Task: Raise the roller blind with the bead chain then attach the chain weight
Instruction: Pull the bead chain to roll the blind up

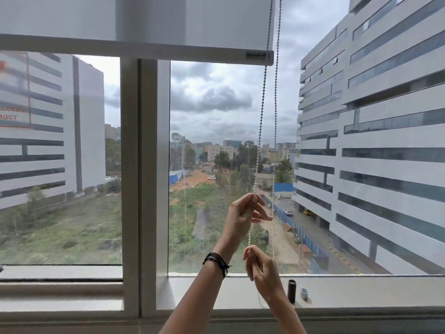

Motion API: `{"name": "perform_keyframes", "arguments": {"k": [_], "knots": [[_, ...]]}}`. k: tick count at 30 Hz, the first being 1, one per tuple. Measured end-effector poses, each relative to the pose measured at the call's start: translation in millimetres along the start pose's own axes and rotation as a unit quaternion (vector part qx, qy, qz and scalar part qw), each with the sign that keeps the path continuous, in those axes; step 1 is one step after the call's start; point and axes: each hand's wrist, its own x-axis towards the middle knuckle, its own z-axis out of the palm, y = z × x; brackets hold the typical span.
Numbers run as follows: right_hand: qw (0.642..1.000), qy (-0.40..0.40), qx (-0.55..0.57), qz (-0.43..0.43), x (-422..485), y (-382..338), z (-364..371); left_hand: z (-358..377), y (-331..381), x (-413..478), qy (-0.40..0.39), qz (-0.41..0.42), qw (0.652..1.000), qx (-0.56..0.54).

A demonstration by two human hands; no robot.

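Both hands pinched the near strand of the vertical white bead chain (261, 112): left hand (243, 213) above, right hand (261, 268) below, nearer the dark cylindrical weight (291, 290) on the sill.

Wide window (216, 165), grey mullion (139, 179), pale sill (361, 292); overcast daylight; 2 striped buildings (385, 141) seen outside.

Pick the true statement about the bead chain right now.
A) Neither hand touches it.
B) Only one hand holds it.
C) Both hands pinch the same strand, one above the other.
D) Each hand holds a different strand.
C: the left hand pinches the near strand of the bead chain higher up, and the right hand grips that same strand lower down; the other strand hangs free beside them.
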Motion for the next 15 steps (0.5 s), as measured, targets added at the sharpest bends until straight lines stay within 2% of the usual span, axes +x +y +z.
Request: {"name": "perform_keyframes", "arguments": {"k": [10,15], "knots": [[0.993,-0.038,-0.051,0.095,-39,64,2,12,-64,-41,-0.032,-0.087,0.996,-0.011],[0.989,-0.05,-0.089,0.107,-69,81,7,13,-93,-69,-0.036,-0.136,0.99,-0.011]]}}
